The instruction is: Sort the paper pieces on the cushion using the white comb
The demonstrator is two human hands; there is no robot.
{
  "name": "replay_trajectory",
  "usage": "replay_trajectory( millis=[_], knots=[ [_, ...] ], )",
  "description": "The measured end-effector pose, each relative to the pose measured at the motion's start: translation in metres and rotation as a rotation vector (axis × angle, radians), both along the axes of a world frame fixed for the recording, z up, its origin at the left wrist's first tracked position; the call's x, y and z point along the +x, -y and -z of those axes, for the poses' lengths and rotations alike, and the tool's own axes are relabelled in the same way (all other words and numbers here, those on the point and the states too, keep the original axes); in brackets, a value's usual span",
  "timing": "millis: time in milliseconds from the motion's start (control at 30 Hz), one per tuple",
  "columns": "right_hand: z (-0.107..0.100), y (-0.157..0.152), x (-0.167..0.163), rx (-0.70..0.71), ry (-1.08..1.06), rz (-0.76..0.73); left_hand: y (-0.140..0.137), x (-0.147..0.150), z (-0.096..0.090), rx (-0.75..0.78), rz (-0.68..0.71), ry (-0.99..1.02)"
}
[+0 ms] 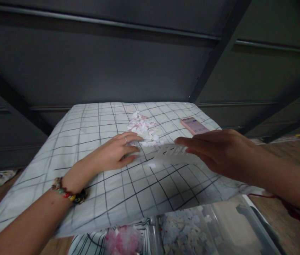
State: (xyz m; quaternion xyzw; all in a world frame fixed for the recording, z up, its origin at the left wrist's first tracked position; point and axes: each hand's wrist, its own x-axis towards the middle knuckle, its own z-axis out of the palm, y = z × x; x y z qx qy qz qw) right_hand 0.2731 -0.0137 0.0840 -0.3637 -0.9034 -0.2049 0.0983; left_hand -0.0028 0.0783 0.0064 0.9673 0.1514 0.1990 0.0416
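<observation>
Pink-white paper scraps heaped; translucent sheet just beside

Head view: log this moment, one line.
left hand: open, beside scraps | right hand: holding translucent sheet | phone: on cloth

A single camera, worn on the person's head, gives one wide view, looking forward and down over the bench from its near side. It faces the dark panelled wall, which fills the upper part. Both hands fall within reach of the lens: the left hand near mid-frame, the right hand farther right and seemingly nearer. The bottom edge cuts off the clear box, low and close to the camera.
</observation>
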Motion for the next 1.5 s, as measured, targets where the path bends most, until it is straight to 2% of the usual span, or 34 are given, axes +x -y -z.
replay_trajectory(
  millis=[200, 333, 567, 833, 967, 1100, 1233, 1367, 1500],
  knots=[
    [-0.004, 0.001, 0.007, 0.063, -0.003, 0.041, 0.002, -0.004, 0.004, -0.037, -0.048, -0.141],
    [-0.003, 0.0, 0.008, 0.053, 0.018, 0.05, 0.003, -0.007, 0.006, -0.088, -0.108, -0.261],
    [-0.011, -0.016, 0.03, 0.02, -0.08, 0.007, 0.004, -0.007, 0.006, -0.12, -0.131, -0.299],
    [0.011, -0.032, 0.045, -0.001, -0.099, -0.134, 0.003, -0.009, 0.009, -0.121, -0.138, -0.327],
    [0.01, -0.027, 0.052, -0.056, -0.114, -0.189, 0.003, -0.008, 0.011, -0.13, -0.144, -0.336],
    [0.004, -0.029, 0.05, 0.054, -0.11, -0.098, 0.001, -0.009, 0.013, -0.15, -0.17, -0.35],
    [0.007, -0.039, 0.044, 0.163, -0.01, -0.011, 0.0, -0.01, 0.015, -0.163, -0.17, -0.34],
    [0.013, -0.04, 0.044, 0.138, 0.039, 0.045, 0.0, -0.011, 0.016, -0.179, -0.171, -0.32],
    [0.012, -0.031, 0.051, 0.08, 0.018, 0.04, 0.0, -0.011, 0.016, -0.172, -0.162, -0.31]
  ],
)
